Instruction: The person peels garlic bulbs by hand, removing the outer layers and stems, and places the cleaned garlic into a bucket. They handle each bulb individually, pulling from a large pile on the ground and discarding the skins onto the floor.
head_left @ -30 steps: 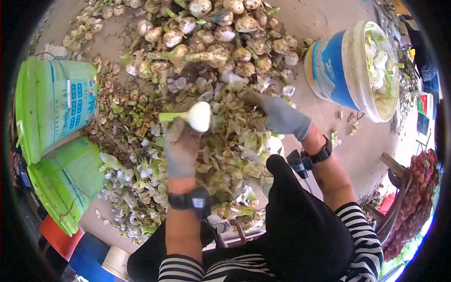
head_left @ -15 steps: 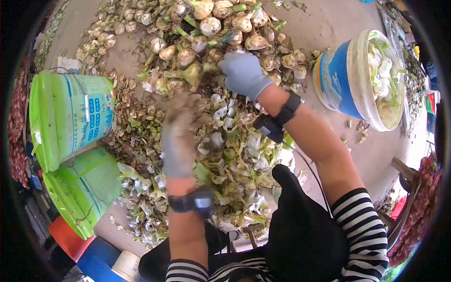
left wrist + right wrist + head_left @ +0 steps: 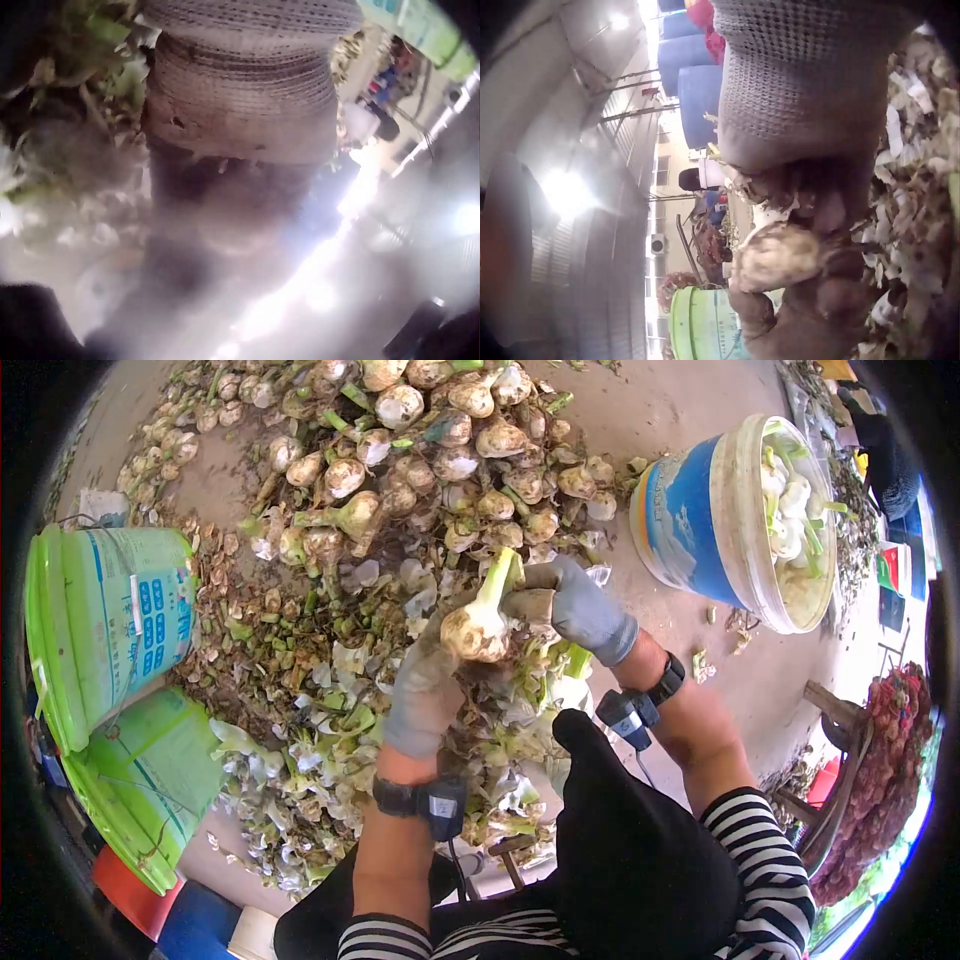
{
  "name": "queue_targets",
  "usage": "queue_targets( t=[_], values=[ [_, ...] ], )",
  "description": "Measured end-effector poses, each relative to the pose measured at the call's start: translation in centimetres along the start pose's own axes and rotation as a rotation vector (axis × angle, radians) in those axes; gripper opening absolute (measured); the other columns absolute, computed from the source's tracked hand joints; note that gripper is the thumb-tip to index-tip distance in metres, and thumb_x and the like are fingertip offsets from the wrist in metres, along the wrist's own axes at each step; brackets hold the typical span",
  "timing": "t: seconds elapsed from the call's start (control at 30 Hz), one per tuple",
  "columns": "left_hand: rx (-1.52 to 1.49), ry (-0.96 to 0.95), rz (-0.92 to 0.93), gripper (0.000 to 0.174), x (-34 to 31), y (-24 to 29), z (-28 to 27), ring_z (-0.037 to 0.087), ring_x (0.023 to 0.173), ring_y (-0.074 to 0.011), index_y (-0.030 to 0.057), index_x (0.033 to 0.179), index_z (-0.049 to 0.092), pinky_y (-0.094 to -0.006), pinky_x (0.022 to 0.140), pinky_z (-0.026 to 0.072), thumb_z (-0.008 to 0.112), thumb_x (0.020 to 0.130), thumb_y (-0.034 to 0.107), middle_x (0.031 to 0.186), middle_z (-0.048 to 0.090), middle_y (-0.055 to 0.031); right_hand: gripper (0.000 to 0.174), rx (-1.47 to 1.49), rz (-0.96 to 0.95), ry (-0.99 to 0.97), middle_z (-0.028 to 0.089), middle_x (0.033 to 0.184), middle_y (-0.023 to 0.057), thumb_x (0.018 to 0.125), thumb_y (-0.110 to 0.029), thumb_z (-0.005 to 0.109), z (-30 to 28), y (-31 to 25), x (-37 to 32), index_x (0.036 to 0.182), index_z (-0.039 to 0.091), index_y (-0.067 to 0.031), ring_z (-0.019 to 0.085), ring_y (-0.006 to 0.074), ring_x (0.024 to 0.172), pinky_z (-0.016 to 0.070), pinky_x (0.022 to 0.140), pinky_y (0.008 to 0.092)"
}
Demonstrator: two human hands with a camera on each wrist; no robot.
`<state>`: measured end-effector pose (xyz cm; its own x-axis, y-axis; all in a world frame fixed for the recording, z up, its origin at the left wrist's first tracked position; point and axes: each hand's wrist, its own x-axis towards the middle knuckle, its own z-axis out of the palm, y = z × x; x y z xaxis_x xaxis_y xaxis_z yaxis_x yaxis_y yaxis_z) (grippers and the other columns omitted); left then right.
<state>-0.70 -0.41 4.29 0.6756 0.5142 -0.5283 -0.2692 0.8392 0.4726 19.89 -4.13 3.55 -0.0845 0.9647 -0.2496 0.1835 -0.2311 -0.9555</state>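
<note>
At the head view's centre, the left hand [image 3: 422, 685] is gripping a soiled garlic bulb [image 3: 474, 634], the right hand [image 3: 592, 612] pinching beside its upward-pointing stem [image 3: 495, 577]; steadying it firmly should be helping skin tear cleanly.

You wore soiled pale-grey knit gloves [image 3: 418, 710], black-and-white striped sleeves [image 3: 765, 860], black trousers [image 3: 645, 825], and dark wrist straps [image 3: 394, 797] bearing boxy black cameras [image 3: 447, 827] with small white labels [image 3: 442, 807] and thin dark cables [image 3: 645, 768].

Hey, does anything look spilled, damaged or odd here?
Loose peelings lie strewn across the floor, which looks untidy but may be normal here. The left glove has a small dark mark, possibly a hole or dirt; I can't tell which.
</note>
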Motion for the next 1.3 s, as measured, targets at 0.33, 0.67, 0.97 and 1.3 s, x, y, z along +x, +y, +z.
queue_targets(
  t=[0.33,0.67,0.97,1.3],
  values=[
    [0.106,0.21,0.113,0.054,0.4,-0.6,0.1,0.06,0.097,-0.0215,-0.0064,0.121,0.048,-0.0344,0.095,0.0406,0.043,0.094,0.04,0.109,0.061,-0.013,0.021,-0.088,-0.05,0.113,0.065,0.086,0.0139,0.078,-0.015,0.059,0.9,2.6,-1.4,0.093,0.066,-0.0013,0.062,0.0265,0.078,0.0482,0.07,0.0333],
    [0.442,0.225,0.211,0.042,-0.2,-1.1,-0.7,0.057,0.099,-0.0201,-0.0016,0.12,0.049,-0.0319,0.087,0.0464,0.059,0.088,0.024,0.109,0.059,-0.0109,0.021,0.193,0.232,-0.274,0.064,0.086,0.008,0.069,-0.007,0.066,1.3,1.8,-1.5,0.09,0.066,-0.0028,0.061,0.0176,0.079,0.0474,0.07,0.0299],
    [-0.006,0.263,0.376,0.039,0.6,0.4,-2.5,0.058,0.098,-0.0234,-0.0055,0.113,0.052,-0.0361,0.091,0.045,0.046,0.095,0.029,0.107,0.06,-0.015,0.029,0.532,0.157,0.089,0.064,0.077,0.0103,0.079,-0.031,0.063,-1.2,4.5,-5.9,0.085,0.066,-0.0034,0.063,0.0227,0.073,0.0482,0.068,0.0343],
    [0.327,0.192,0.402,0.039,-0.4,-0.5,-1.0,0.058,0.089,-0.0133,0.0019,0.105,0.055,-0.0272,0.081,0.0474,0.072,0.078,0.023,0.099,0.059,-0.0033,0.037,-0.5,-0.051,-0.013,0.058,0.062,0.0177,0.078,-0.04,0.062,3.0,-1.5,-0.6,0.089,0.067,-0.0051,0.06,0.0324,0.056,0.0486,0.056,0.0379]
  ],
)
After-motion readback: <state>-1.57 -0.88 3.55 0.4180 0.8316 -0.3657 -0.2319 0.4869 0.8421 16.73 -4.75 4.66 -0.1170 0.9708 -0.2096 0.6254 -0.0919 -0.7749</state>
